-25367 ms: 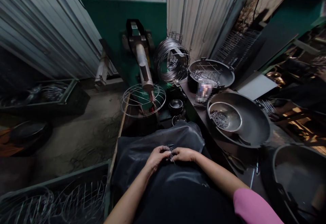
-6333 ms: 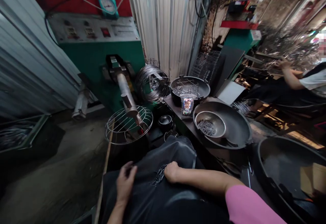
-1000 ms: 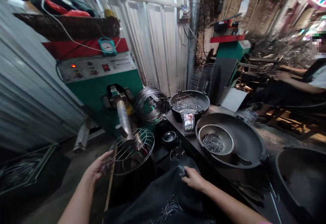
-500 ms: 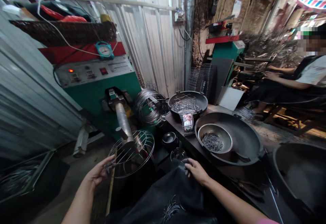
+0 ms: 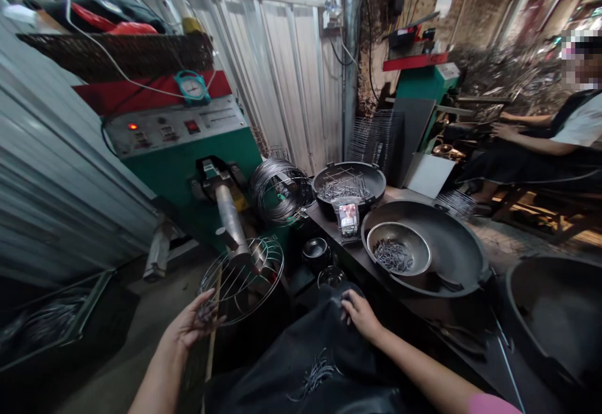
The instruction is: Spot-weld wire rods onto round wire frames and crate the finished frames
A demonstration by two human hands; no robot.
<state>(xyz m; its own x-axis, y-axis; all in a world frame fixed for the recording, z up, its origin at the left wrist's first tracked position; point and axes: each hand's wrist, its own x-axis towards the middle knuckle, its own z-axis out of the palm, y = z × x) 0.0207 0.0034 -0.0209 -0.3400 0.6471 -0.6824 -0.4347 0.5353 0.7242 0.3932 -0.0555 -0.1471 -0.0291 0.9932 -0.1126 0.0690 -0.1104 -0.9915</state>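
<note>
My left hand (image 5: 192, 322) has its fingers closed on the left rim of a round wire rack (image 5: 231, 285). The rack sits tilted under the thick metal arm (image 5: 230, 216) of a green machine (image 5: 185, 150); whether they touch, I cannot tell. On the black apron (image 5: 277, 364) over my knee rests my right hand (image 5: 362, 320), its fingers curled together. What it pinches, if anything, is hidden. A small heap of short bent wire pieces (image 5: 316, 376) lies on the apron in my lap.
To the right, a large black pan (image 5: 456, 244) holds a metal bowl (image 5: 423, 248) of wire pieces. Behind it are a phone (image 5: 348, 218), another pan (image 5: 376, 182) and a wire coil (image 5: 263, 197). A crate (image 5: 89, 313) stands left. Another person (image 5: 574, 125) works at far right.
The view has shifted slightly. My left hand still holds the rack's rim. My right hand has drawn in against the apron, its fingers curled more tightly.
</note>
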